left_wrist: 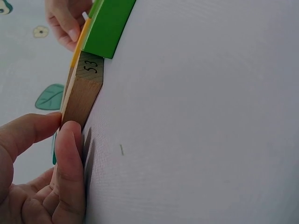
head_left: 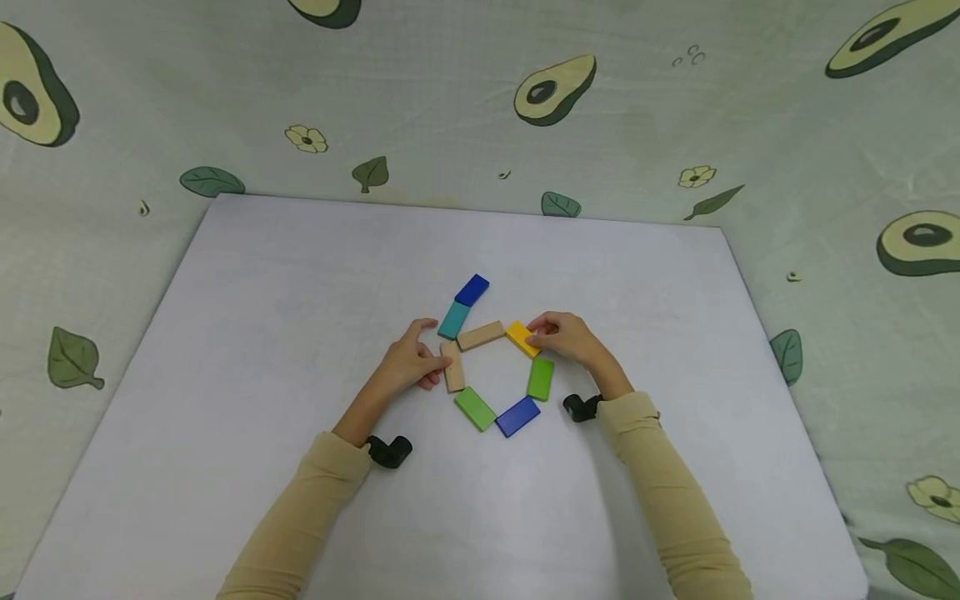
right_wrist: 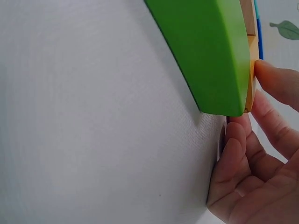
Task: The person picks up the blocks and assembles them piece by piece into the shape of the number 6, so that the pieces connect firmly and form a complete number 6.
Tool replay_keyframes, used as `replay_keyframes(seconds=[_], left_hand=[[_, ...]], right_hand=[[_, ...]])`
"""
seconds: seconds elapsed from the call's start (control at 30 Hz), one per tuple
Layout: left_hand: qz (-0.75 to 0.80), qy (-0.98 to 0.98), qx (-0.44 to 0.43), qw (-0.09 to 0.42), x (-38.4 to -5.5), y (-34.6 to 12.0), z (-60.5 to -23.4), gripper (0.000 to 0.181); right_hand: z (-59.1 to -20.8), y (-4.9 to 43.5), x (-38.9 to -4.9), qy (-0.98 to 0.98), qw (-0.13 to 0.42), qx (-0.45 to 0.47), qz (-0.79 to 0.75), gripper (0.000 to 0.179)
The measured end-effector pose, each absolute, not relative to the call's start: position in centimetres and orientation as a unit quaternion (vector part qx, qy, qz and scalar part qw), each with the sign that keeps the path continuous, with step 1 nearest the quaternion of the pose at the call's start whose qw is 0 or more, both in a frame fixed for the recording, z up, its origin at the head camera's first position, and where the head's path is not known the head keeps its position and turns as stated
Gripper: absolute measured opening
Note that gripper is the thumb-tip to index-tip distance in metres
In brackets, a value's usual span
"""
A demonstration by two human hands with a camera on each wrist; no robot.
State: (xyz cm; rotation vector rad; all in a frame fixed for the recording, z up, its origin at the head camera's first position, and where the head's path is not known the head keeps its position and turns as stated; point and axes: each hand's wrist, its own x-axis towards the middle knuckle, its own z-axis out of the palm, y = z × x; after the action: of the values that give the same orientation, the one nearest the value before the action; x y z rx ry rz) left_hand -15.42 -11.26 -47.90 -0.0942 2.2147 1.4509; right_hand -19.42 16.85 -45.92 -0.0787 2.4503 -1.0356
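Observation:
My left hand [head_left: 408, 360] is beside a plain wooden block [head_left: 453, 375]; its thumb touches the block's edge while the index finger reaches out near a teal block [head_left: 453, 320]. In the left wrist view, thumb and a bent finger meet the wooden block [left_wrist: 81, 100]. My right hand [head_left: 573, 340] pinches a yellow block [head_left: 517, 334] between thumb and fingers, at the ring's upper right. A second wooden block [head_left: 481, 336], a right green block [head_left: 540, 380], a blue block [head_left: 517, 417] and a left green block [head_left: 475, 408] complete the ring's outline.
A dark blue block [head_left: 472, 290] extends beyond the teal one, forming a tail off the ring. Everything lies on a white tabletop [head_left: 315, 283]. Behind it hangs an avocado-patterned cloth [head_left: 442, 100]. Black wrist cameras [head_left: 390, 452] sit at both cuffs.

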Motion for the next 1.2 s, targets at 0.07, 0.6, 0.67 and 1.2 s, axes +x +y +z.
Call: replay_keyframes(seconds=[0.07, 0.6, 0.67, 1.2], left_hand=[[0.532, 0.811, -0.032, 0.243, -15.4, -11.3, -48.0, 0.069], [0.444, 0.875, -0.030, 0.189, -18.5, -11.8, -47.1, 0.043], [0.427, 0.889, -0.021, 0.167, -19.2, -11.6, -47.0, 0.042], [0.337, 0.923, 0.010, 0.187, -22.9, -8.1, -45.9, 0.043]], right_hand=[[-45.9, 16.9, -19.5, 0.894, 0.239, -0.026, -0.378, 0.028], [-45.6, 16.8, -19.4, 0.892, 0.244, -0.019, -0.379, 0.032], [-45.6, 16.8, -19.4, 0.891, 0.247, -0.016, -0.380, 0.032], [-46.0, 16.8, -19.4, 0.896, 0.242, -0.013, -0.373, 0.033]])
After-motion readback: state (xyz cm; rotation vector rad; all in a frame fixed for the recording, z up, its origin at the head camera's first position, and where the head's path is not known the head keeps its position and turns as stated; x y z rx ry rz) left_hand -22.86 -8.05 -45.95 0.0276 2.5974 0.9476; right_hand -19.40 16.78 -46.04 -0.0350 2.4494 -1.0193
